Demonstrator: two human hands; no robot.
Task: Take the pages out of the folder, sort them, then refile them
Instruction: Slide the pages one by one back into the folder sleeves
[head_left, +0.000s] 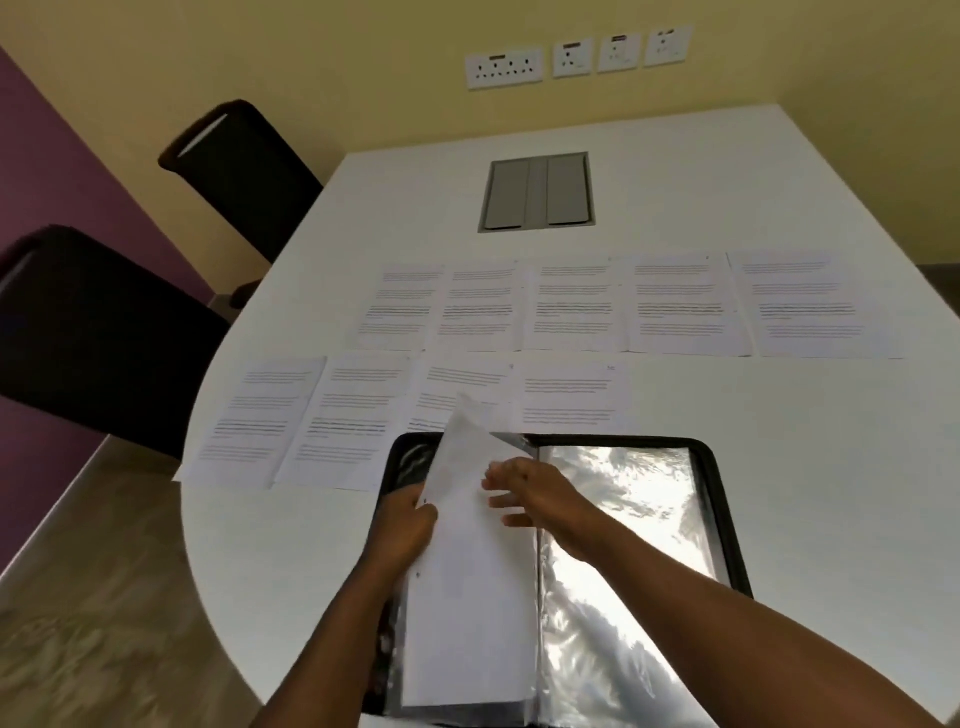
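A black folder (727, 519) lies open at the near edge of the white table (779, 208), its glossy plastic sleeves (623, 597) catching the light. My left hand (402, 525) grips the left edge of a white page (467, 571) that rises out of the left side of the folder, its top corner tilted up. My right hand (535, 493) rests on the same page near the spine, fingers spread and fairly straight. Several printed pages are laid out beyond the folder in two rows: a far row (623, 306) and a near row (337, 415).
A grey cable hatch (537, 192) is set into the table's middle. Two black chairs (104, 338) stand at the left side. Wall sockets (571, 60) line the yellow wall behind. The table's rounded edge runs close on my left.
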